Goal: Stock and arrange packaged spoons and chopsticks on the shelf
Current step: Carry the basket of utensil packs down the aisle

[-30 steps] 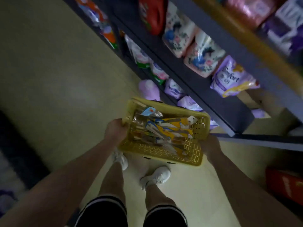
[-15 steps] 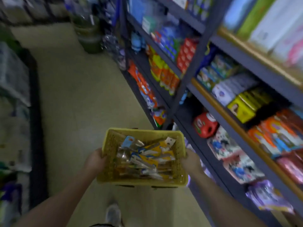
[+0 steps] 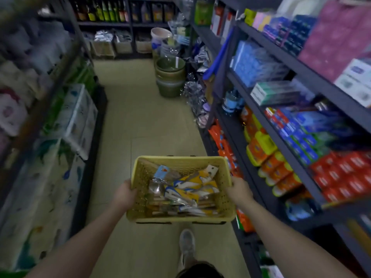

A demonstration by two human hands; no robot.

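A yellow perforated plastic basket (image 3: 140, 177) is carried level in front of me over the aisle floor. Inside lie several packaged spoons and chopsticks (image 3: 186, 189) in yellow, blue and white wrappers, piled flat. My left hand (image 3: 124, 194) grips the basket's left rim, fingers hidden inside the wall. My right hand (image 3: 239, 190) grips the right rim. Both forearms reach in from the bottom of the view.
Dark metal shelves (image 3: 281, 135) packed with boxes and packets run along the right. Wrapped packs (image 3: 76, 121) fill the left shelving. Stacked green tubs (image 3: 170, 77) stand on the floor ahead on the right. Bottles line the far shelf (image 3: 112, 13). My shoe (image 3: 186, 243) steps forward.
The view has risen from the floor and my feet to the aisle ahead. Different shelf goods now pass on the right. Both hands keep the same hold on the basket.
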